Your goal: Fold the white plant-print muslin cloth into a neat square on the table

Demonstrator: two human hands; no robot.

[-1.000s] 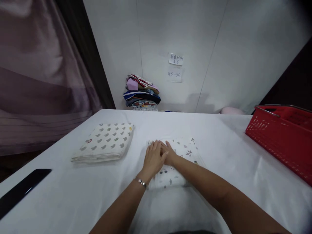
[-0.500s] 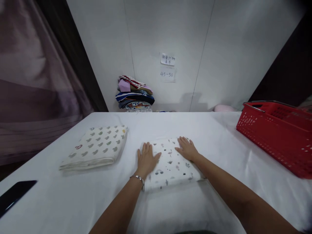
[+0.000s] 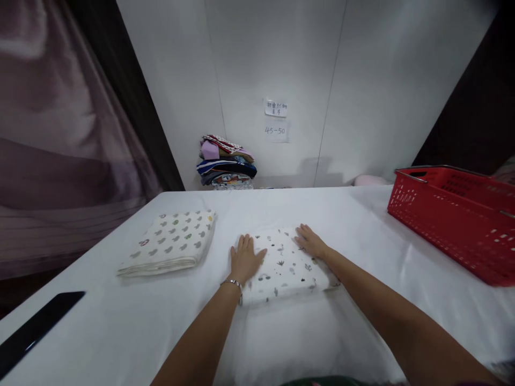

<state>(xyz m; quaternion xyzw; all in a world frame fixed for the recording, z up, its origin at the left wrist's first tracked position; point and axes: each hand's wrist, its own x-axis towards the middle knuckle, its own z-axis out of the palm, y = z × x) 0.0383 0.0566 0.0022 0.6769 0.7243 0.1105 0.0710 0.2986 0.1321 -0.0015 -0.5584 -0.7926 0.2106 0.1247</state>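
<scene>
Cactus-print cloth [image 3: 286, 267] lies partly under left grip [image 3: 244, 264] and right grip [image 3: 313, 243], both spread, grasping nothing.

Head view, forward-down over white table [image 3: 140, 321]

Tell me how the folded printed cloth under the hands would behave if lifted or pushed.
The folded printed cloth would probably be floppy and might unfold if lifted by one corner, being soft-looking fabric in loose folds. Lying flat and low on the white table, it seems unlikely to roll or tip.
</scene>
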